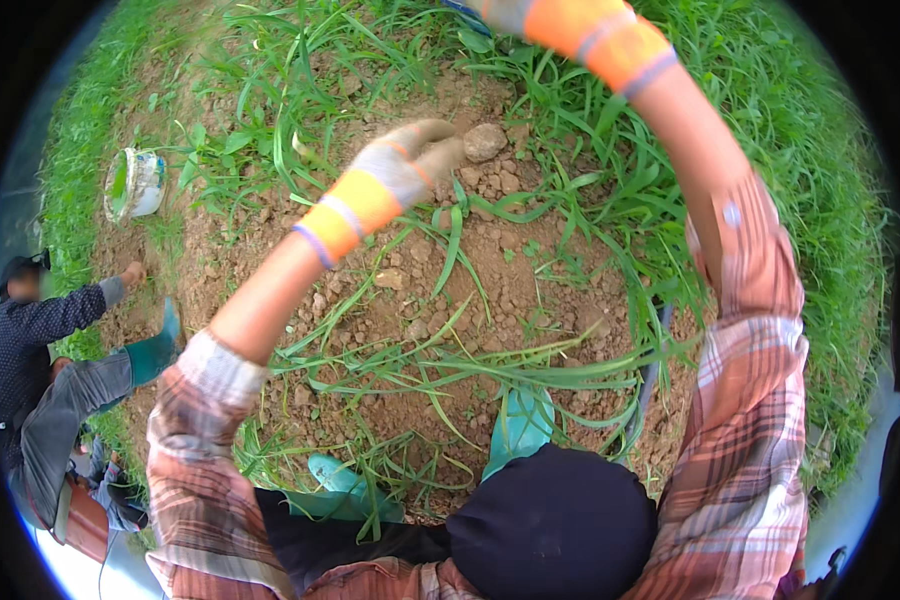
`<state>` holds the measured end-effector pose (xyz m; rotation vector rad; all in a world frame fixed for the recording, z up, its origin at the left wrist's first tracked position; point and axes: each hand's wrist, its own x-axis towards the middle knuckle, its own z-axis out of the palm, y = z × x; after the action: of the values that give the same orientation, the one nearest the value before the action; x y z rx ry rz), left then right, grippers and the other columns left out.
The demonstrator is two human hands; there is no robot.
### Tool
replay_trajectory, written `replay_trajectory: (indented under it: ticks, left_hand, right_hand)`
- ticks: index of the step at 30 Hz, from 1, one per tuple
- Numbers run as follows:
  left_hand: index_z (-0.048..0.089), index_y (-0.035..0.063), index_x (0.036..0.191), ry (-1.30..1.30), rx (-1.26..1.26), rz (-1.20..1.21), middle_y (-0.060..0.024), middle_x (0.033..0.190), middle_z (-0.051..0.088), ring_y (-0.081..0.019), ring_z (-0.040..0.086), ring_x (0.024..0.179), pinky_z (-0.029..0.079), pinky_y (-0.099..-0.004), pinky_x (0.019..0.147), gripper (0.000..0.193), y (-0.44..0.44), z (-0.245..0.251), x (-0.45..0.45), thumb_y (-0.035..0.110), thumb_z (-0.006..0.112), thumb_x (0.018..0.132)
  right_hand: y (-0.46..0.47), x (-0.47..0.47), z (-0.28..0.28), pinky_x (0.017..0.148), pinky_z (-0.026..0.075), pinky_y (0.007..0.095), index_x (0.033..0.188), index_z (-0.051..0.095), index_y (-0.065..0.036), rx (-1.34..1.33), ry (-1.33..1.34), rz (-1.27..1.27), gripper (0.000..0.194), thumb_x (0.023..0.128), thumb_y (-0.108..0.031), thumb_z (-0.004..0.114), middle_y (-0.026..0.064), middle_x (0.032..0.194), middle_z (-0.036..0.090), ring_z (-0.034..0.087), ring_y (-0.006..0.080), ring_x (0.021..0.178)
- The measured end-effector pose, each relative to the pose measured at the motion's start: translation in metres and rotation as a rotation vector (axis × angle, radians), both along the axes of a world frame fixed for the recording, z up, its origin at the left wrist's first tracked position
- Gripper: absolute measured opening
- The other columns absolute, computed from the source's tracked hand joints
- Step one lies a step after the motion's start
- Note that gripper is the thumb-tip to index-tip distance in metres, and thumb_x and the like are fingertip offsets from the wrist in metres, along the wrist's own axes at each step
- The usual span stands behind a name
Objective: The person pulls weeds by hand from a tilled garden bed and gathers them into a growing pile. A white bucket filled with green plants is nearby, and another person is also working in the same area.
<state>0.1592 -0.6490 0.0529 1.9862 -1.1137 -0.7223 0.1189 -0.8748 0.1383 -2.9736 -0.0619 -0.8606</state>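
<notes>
My left hand (412,161), in an orange and grey work glove with a soil-coloured palm, reaches over bare earth. Its thumb and fingers are apart and blurred, with nothing seen between them. Just right of the fingertips lies a rounded stone or clod (484,142); whether they touch it I cannot tell. My right hand (562,22), gloved alike, is cut off by the top edge. A blue thing (466,13) shows by its fingers, too little to name or tell if held. Long green grass blades (457,367) lie across the loose soil (420,300) below the hands.
My green rubber boots (521,424) and dark-clad knee (555,517) are at the bottom. A dark pipe (649,375) runs at the right, beside dense grass (780,150). A dirty white bucket (139,184) stands left; below it a person (52,322) reaches towards the ground.
</notes>
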Motion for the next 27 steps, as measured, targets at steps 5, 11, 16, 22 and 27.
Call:
replay_trajectory:
  ticks: [5,11,16,22,27]
  left_hand:
    - [0.033,0.0040,0.138,-0.392,0.402,-0.168,-0.0225,0.142,0.033,-0.0365,0.028,0.133,0.023,-0.0456,0.109,0.085,-0.031,-0.071,-0.040,0.060,0.055,0.078]
    - [0.030,0.0058,0.139,-0.297,0.249,-0.257,-0.0211,0.126,0.052,-0.0368,0.044,0.122,0.018,-0.0505,0.109,0.081,0.005,-0.088,-0.066,0.055,0.054,0.080]
    - [0.043,0.0122,0.133,-0.402,0.250,-0.338,-0.0157,0.118,0.059,-0.0362,0.054,0.108,0.033,-0.0551,0.099,0.058,0.013,-0.077,-0.066,0.048,0.045,0.088]
    - [0.067,0.0194,0.104,-0.520,0.302,-0.617,-0.0074,0.083,0.066,-0.0302,0.059,0.091,0.022,-0.0520,0.107,0.031,0.040,-0.057,-0.055,0.036,0.044,0.091]
    - [0.068,0.0114,0.062,-0.585,0.215,-0.605,-0.0064,0.063,0.059,-0.0266,0.057,0.078,0.019,-0.0507,0.109,0.033,0.066,-0.046,-0.060,0.033,0.058,0.084]
  right_hand:
    - [0.071,-0.105,-0.067,0.065,0.053,0.0379,0.081,0.064,-0.009,0.341,0.307,0.304,0.018,0.075,-0.026,0.062,0.0139,0.075,0.064,0.064,0.0307,0.073]
    - [0.111,-0.193,-0.157,0.075,0.053,0.0379,0.107,0.057,-0.006,0.103,1.075,-0.189,0.036,0.081,-0.030,0.059,0.0144,0.107,0.062,0.061,0.0250,0.103]
    - [0.117,-0.182,-0.188,0.076,0.052,0.0388,0.102,0.063,-0.003,0.039,1.243,-0.144,0.033,0.079,-0.025,0.059,0.0180,0.096,0.067,0.065,0.0268,0.096]
    - [0.082,-0.197,-0.136,0.078,0.050,0.0367,0.089,0.068,-0.001,0.913,1.146,-0.035,0.029,0.076,-0.025,0.056,0.0196,0.095,0.066,0.065,0.0311,0.090]
    - [0.100,-0.240,-0.131,0.074,0.051,0.0381,0.095,0.065,-0.004,0.460,1.172,-0.140,0.030,0.079,-0.028,0.059,0.0132,0.090,0.068,0.066,0.0296,0.084]
